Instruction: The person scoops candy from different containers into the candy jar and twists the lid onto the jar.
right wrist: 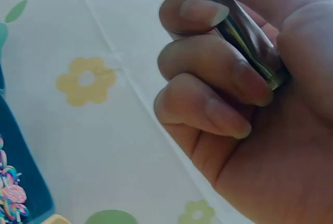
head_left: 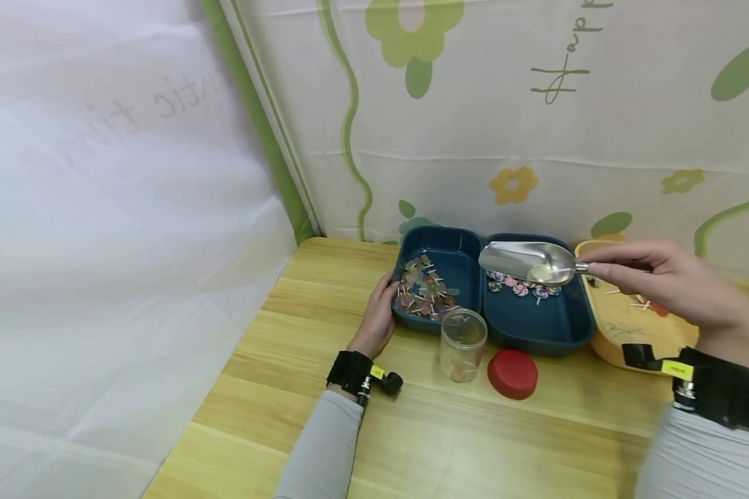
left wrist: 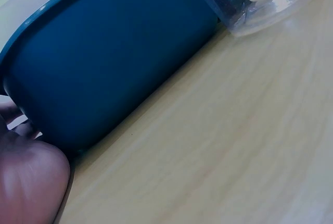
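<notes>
Scooping stage, I judge: right hand grips shiny metal scoop above rounded navy plastic tray; left hand touches matching neighbour tray, grip unclear; next move likely needs level handling.

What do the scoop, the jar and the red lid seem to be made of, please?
Scoop: shiny metal, perhaps stainless steel, from its silvery reflections. Jar: probably plastic, possibly glass; glossy, see-through walls. Red lid: likely plastic, fairly matte, opaque, evenly coloured.

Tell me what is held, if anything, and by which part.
The right hand grips the metal scoop by its handle. The left hand touches the left blue tray; its grip is unclear.
</notes>
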A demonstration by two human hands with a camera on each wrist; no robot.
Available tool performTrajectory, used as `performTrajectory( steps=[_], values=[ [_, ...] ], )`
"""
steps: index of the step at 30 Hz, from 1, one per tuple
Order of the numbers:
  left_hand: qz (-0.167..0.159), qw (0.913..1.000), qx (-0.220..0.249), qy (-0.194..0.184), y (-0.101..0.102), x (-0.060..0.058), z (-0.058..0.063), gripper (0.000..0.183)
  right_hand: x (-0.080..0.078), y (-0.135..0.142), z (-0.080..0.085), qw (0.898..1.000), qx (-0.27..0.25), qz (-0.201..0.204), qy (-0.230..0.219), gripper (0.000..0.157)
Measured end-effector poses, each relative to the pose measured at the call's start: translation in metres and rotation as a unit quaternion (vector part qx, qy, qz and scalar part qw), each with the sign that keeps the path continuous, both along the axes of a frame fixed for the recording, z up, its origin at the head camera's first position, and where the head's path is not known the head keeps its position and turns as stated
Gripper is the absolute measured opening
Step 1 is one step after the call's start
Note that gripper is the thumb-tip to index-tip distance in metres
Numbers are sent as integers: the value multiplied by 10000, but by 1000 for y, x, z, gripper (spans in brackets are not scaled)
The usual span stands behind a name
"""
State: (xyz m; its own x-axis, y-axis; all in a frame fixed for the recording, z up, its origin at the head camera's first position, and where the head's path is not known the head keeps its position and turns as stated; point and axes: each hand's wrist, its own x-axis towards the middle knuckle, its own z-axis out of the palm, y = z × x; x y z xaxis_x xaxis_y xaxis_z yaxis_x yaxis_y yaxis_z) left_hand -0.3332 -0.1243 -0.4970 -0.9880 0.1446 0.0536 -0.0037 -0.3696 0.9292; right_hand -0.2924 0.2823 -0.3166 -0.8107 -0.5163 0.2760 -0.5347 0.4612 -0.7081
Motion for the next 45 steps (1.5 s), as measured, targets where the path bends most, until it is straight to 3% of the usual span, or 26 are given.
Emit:
performTrajectory(
  steps=[14, 20, 26, 45],
  values=[
    [-12, 10000, -8, 27, 1, 0, 0, 49, 15, 9, 4, 9958, 873, -260, -110, 27],
    [-31, 10000, -3, 52, -1, 1, 0, 49, 18, 6, 5, 9931, 1175, -35, -44, 28],
    [-51, 9999, 15, 96, -1, 0, 0, 49, 18, 2, 5, 9917, 1232, 353, 39, 33],
    [-36, 10000, 44, 21, -1, 1, 0, 49, 19, -4, 4, 9918, 1254, 246, -59, 31]
  ],
)
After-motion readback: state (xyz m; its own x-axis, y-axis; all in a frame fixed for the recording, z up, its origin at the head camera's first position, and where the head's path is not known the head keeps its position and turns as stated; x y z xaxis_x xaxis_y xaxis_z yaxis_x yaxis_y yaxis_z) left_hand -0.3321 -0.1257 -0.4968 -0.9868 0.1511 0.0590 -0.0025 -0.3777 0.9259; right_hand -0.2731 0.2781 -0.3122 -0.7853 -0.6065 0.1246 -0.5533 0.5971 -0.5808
